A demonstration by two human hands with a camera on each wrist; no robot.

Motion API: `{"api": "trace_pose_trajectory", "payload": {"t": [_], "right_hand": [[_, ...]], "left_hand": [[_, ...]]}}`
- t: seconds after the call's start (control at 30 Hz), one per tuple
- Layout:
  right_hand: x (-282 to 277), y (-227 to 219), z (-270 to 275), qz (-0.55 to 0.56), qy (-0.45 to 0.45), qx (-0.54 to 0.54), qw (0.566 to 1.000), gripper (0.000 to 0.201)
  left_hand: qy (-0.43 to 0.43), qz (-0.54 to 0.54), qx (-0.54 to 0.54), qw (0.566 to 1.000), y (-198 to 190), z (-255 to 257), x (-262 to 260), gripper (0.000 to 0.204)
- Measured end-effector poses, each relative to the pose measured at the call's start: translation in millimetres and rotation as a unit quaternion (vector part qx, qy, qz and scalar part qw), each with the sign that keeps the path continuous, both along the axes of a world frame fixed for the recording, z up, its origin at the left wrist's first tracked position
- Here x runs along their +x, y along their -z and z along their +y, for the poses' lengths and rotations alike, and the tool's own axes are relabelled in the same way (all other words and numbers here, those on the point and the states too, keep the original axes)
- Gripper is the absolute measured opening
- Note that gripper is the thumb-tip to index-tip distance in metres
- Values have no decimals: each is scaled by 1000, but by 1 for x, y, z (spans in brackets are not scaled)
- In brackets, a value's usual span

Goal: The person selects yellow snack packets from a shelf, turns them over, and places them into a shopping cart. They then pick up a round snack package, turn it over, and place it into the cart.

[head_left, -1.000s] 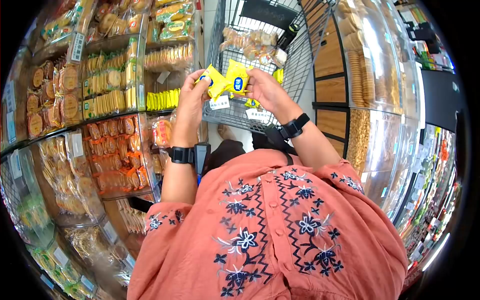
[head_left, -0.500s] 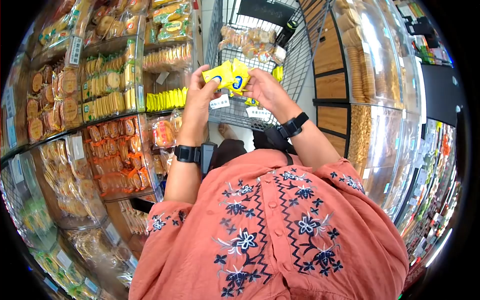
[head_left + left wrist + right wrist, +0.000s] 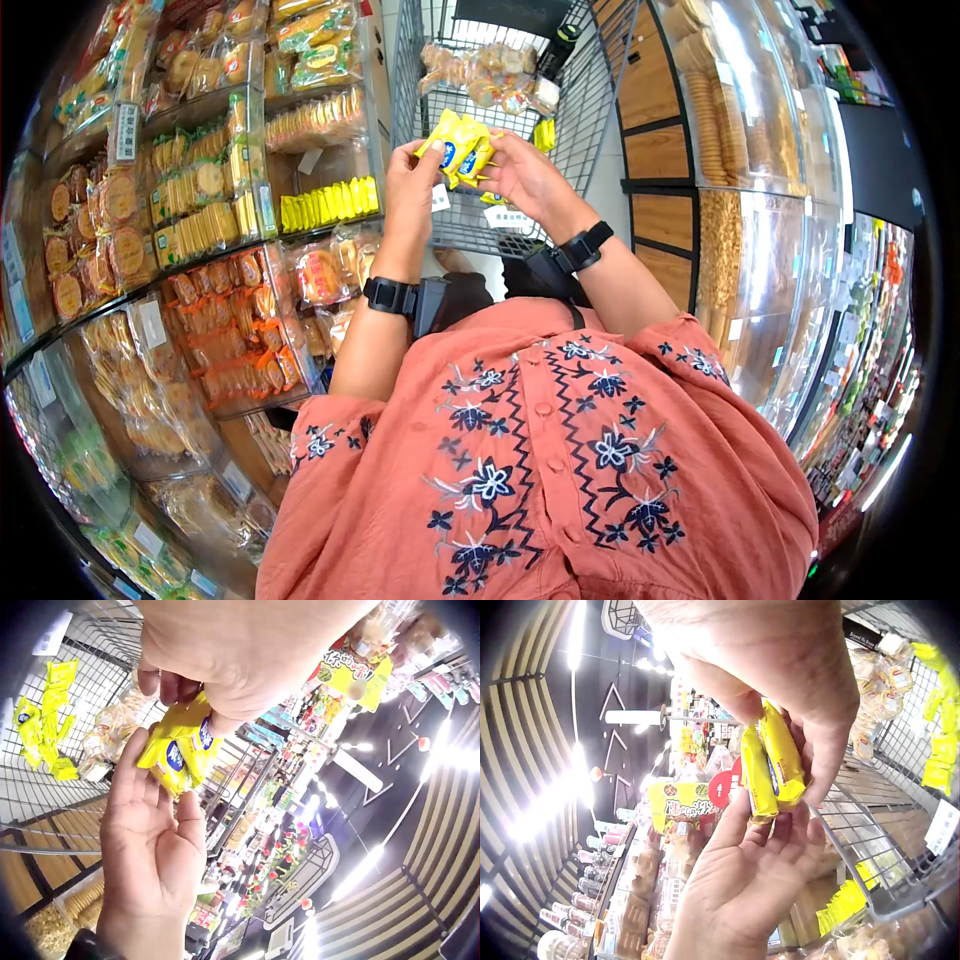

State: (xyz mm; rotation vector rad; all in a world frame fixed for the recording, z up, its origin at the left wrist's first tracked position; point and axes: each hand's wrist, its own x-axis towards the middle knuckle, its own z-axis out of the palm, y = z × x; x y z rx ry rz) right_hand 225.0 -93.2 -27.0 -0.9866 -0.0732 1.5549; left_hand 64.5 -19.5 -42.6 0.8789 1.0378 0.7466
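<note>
Two small yellow snack packets (image 3: pixel 452 150) with blue labels are held side by side over the near end of a wire shopping cart (image 3: pixel 470 222). My left hand (image 3: pixel 408 200) grips them from the left, its thumb lying over one packet's face. From the other side, my right hand (image 3: pixel 532 182) pinches them by their edge. In the left wrist view, the packets (image 3: pixel 178 754) overlap between both hands. The right wrist view shows the packets (image 3: pixel 774 766) edge-on, pressed close to each other.
Inside the cart lie bagged baked goods (image 3: pixel 485 75), a dark bottle (image 3: pixel 558 52) and several more yellow packets (image 3: pixel 46 720). Shelves to the left hold packaged biscuits (image 3: pixel 205 180) and a row of yellow packets (image 3: pixel 328 204). Clear bins (image 3: pixel 760 130) over wooden cabinets (image 3: pixel 655 80) stand right.
The two packets, fanned apart earlier, are now close together. My left hand has moved right toward the right hand. The shelves and cart have shifted slightly in the head view.
</note>
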Motion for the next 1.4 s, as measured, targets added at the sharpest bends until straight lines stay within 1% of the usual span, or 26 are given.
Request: {"api": "trace_pose_trajectory", "payload": {"t": [0.03, 0.07, 0.2, 0.3, 0.33, 0.43, 0.47, 0.57, 0.6, 0.67, 0.77, 0.8, 0.87, 0.9, 0.93, 1.03, 1.07, 1.23, 1.27, 1.37, 1.4], "right_hand": [[4, 4, 0, 7, -3, 1, 1000, 29], [8, 7, 0, 13, -6, 3, 1000, 30], [18, 10, -3, -16, 5, -18, 1000, 37], [24, 8, -7, -45, 23, -39, 998, 41], [28, 10, -8, -43, 33, -48, 997, 43], [47, 23, -11, -56, 40, -76, 995, 42], [55, 28, -12, -63, 39, -86, 994, 41], [74, 34, -17, -62, 51, -89, 993, 35], [81, 42, -19, -59, 54, -89, 993, 30], [93, 48, -24, -52, 52, -100, 992, 31], [103, 48, -27, -48, 43, -116, 991, 31], [108, 48, -28, -48, 37, -122, 991, 32], [117, 55, -34, -43, 25, -134, 990, 34], [122, 58, -37, -41, 23, -138, 989, 34], [125, 60, -40, -40, 19, -142, 989, 35], [136, 71, -49, -39, 14, -155, 987, 36], [139, 73, -52, -40, 19, -160, 986, 36], [147, 82, -59, -26, 8, -161, 987, 37], [148, 84, -60, -16, 12, -162, 987, 37], [148, 79, -58, -15, 3, -167, 986, 37], [149, 80, -57, -17, 4, -170, 985, 37]], "left_hand": [[4, -10, -12, 1000, 0, -3, 5, 39], [3, -5, -3, 1000, 1, -5, 11, 35], [25, 38, 22, 999, 21, -12, 29, 29], [44, 56, 57, 996, 23, -20, 47, 30], [53, 87, 81, 992, 21, -22, 53, 31], [121, 119, 107, 980, 27, -18, 65, 34], [146, 101, 63, 982, 32, -8, 66, 37], [124, 105, 38, 986, 64, 31, 69, 39], [127, 151, 55, 979, 86, 47, 68, 39], [123, 227, 77, 963, 147, 77, 67, 39], [166, 341, 83, 922, 207, 96, 65, 42], [194, 373, 93, 902, 232, 99, 64, 45], [252, 439, 113, 855, 262, 91, 60, 47], [279, 469, 124, 829, 267, 88, 64, 49], [303, 483, 70, 819, 271, 84, 66, 56], [277, 518, 94, 804, 282, 62, 73, 53], [308, 511, 53, 801, 287, 61, 76, 58], [356, 601, 76, 711, 293, 45, 95, 43], [371, 623, 79, 684, 291, 43, 100, 37], [383, 632, 105, 665, 297, 37, 101, 35], [375, 639, 113, 662, 300, 34, 103, 31]]}}
